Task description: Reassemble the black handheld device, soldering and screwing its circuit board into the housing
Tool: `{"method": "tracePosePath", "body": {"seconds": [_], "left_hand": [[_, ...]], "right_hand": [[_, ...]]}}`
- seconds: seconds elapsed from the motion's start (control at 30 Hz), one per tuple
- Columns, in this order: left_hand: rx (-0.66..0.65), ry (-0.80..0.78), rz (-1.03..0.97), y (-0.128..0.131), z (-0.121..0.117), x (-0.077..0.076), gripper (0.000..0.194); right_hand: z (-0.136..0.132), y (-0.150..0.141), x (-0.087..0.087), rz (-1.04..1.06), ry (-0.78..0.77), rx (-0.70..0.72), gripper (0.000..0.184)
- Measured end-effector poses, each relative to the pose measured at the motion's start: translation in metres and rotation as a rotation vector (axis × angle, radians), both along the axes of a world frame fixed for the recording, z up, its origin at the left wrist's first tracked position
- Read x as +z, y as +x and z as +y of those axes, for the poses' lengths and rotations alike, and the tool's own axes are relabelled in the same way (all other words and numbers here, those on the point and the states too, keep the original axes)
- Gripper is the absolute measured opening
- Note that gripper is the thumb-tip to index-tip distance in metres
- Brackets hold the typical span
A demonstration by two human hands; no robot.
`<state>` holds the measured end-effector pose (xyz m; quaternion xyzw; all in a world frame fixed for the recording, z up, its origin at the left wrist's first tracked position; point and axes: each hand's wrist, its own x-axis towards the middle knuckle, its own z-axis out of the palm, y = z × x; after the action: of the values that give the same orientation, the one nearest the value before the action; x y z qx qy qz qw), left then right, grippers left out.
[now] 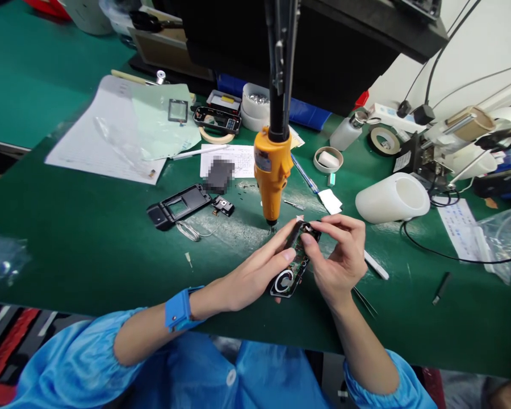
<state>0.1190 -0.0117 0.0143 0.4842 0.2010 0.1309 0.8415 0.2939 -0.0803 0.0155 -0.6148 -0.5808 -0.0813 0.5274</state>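
An opened handheld electronic device [296,264] with a black casing, a bare circuit board and a white ring at its lower end is held over the front of the bench. Wrapped along its left side, my left hand [259,264] has its thumb lying on the board. My right hand [339,255] pinches the upper right end of the device between thumb and fingers; any small part there is too hidden to name. Just above hangs a yellow electric screwdriver [271,173], its tip close to the device's top end.
Left of the screwdriver lie a black housing [181,204], a small module [223,205] and a coil of thin wire [188,230]. A white cup [392,197] lies on its side at right. Tweezers [366,302] and a white pen [376,265] rest beside my right wrist.
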Motion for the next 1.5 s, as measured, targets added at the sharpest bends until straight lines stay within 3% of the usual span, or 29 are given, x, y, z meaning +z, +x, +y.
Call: {"method": "tracePosePath", "body": {"seconds": [0.17, 0.3, 0.4, 0.5, 0.63, 0.77, 0.93, 1.03, 1.13, 1.23, 1.4, 1.5], "left_hand": [[0.063, 0.012, -0.031, -0.001, 0.001, 0.002, 0.077], [0.021, -0.125, -0.083, -0.003, -0.001, 0.003, 0.081], [0.02, -0.186, -0.124, -0.003, -0.003, 0.001, 0.086], [-0.017, -0.258, -0.182, -0.002, -0.006, -0.002, 0.09], [-0.061, -0.32, -0.265, -0.001, -0.008, -0.006, 0.095], [-0.078, -0.379, -0.32, 0.0, -0.005, -0.004, 0.094], [-0.044, -0.419, -0.341, 0.002, -0.001, -0.005, 0.081], [-0.039, -0.377, -0.385, 0.004, -0.003, -0.012, 0.083], [-0.044, -0.323, -0.409, 0.006, -0.003, -0.017, 0.08], [-0.023, -0.293, -0.354, 0.005, 0.0, -0.013, 0.075], [0.077, -0.229, -0.119, 0.003, 0.004, -0.002, 0.056], [0.085, -0.112, -0.016, 0.002, 0.003, -0.002, 0.059]], "right_hand": [[-0.004, 0.012, 0.011, -0.039, 0.038, -0.017, 0.018], [-0.041, 0.021, 0.026, -0.059, 0.012, -0.268, 0.011], [-0.088, 0.027, 0.022, -0.122, -0.26, -0.375, 0.008], [-0.13, 0.033, 0.006, -0.139, -0.451, -0.4, 0.029], [-0.152, 0.04, -0.009, -0.087, -0.59, -0.334, 0.044], [-0.137, 0.037, -0.001, 0.07, -0.566, -0.306, 0.048], [-0.093, 0.03, 0.026, 0.432, -0.125, -0.249, 0.035], [-0.062, 0.037, 0.047, 0.579, 0.084, -0.082, 0.039], [-0.035, 0.044, 0.06, 0.688, 0.07, 0.133, 0.043], [-0.016, 0.041, 0.056, 0.747, -0.027, 0.266, 0.036], [-0.011, 0.025, 0.03, 0.514, -0.232, 0.29, 0.016], [-0.016, 0.019, 0.019, 0.368, -0.265, 0.251, 0.011]]}}
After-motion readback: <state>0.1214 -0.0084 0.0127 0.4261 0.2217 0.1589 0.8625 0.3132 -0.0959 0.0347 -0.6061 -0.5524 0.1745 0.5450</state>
